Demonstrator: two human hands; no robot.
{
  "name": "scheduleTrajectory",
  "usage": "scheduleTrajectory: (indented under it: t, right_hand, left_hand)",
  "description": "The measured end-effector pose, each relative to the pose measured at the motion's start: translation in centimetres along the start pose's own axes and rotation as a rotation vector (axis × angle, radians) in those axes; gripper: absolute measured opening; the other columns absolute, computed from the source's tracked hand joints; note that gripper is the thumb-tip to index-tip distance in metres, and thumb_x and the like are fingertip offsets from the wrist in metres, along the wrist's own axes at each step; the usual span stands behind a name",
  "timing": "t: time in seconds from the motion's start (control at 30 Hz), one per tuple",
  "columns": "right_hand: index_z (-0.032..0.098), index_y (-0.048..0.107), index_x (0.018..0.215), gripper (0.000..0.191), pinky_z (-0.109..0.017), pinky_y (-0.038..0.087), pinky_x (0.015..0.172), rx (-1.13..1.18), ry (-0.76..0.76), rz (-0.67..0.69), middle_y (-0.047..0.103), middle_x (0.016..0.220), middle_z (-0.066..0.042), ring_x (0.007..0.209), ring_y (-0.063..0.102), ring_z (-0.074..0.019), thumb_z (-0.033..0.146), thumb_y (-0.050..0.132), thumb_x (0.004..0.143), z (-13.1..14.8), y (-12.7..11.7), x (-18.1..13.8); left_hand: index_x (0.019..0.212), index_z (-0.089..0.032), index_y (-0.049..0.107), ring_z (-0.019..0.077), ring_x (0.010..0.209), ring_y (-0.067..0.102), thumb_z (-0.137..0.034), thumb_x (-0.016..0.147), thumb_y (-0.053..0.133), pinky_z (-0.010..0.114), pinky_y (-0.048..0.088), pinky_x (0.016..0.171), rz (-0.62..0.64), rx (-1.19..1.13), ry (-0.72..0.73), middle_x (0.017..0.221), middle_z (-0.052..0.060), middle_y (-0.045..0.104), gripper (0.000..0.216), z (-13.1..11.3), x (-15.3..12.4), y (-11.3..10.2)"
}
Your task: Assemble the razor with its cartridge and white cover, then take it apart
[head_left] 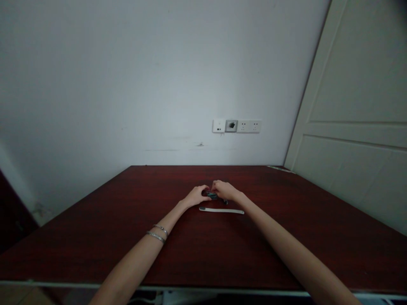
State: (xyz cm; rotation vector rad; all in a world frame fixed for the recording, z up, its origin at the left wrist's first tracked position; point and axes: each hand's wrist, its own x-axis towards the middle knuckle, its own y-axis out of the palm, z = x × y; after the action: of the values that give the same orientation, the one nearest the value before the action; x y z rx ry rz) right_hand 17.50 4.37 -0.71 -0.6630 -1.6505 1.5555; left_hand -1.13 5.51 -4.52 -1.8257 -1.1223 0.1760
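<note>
Near the middle of the table, my left hand [196, 196] curls its thumb and fingers round one side of a small dark blue-green thing [212, 195], whose kind I cannot make out. My right hand [225, 189] bends over the same thing from the other side with its fingers pinched together; what is in that pinch is hidden. Part of the dark thing sticks out below my right hand. Just in front of both hands lies a long, thin white strip [222, 210] with a grey left end and a small hole at its right end. Neither hand touches it.
The dark red wooden table [127, 237] reaches back to a white wall [143, 84]. Wall sockets [249, 126] sit above its far edge. A pale panelled door [359, 106] stands along the right side. Two bracelets [157, 234] circle my left wrist.
</note>
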Motion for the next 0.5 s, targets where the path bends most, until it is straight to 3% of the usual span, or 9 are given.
scheduleTrajectory:
  t: [0.2, 0.4, 0.5]
  right_hand:
    - [0.022, 0.070, 0.091, 0.024, -0.019, 0.040, 0.069, 0.097, 0.087, -0.119, 0.064, 0.099, -0.005, 0.090, 0.058, -0.0158, 0.021, 0.049, 0.080, -1.0, -1.9, -1.0]
    - [0.022, 0.071, 0.090, 0.022, -0.020, 0.040, 0.064, 0.177, 0.109, -0.094, 0.070, 0.090, -0.003, 0.078, 0.061, -0.0152, 0.023, 0.053, 0.077, -1.3, -3.4, -3.3]
    - [0.019, 0.072, 0.085, 0.022, -0.019, 0.039, 0.061, 0.193, 0.120, -0.043, 0.070, 0.081, -0.003, 0.070, 0.061, -0.0143, 0.022, 0.052, 0.076, -0.8, -3.5, -4.7]
  left_hand:
    - [0.114, -0.017, 0.055, 0.0211, 0.100, 0.058, -0.032, 0.066, 0.069, 0.029, 0.042, 0.088, -0.016, -0.040, 0.001, 0.111, 0.008, 0.062, 0.052, -0.1, -0.2, 0.1]
    - [0.123, -0.014, 0.048, 0.0221, 0.107, 0.055, -0.030, 0.062, 0.072, 0.030, 0.041, 0.092, -0.007, -0.051, -0.020, 0.120, 0.012, 0.057, 0.067, -0.3, -0.2, -0.4]
    - [0.120, -0.013, 0.051, 0.0236, 0.107, 0.054, -0.029, 0.062, 0.071, 0.032, 0.041, 0.092, 0.008, 0.022, -0.043, 0.119, 0.012, 0.057, 0.064, -0.4, -0.3, -1.1]
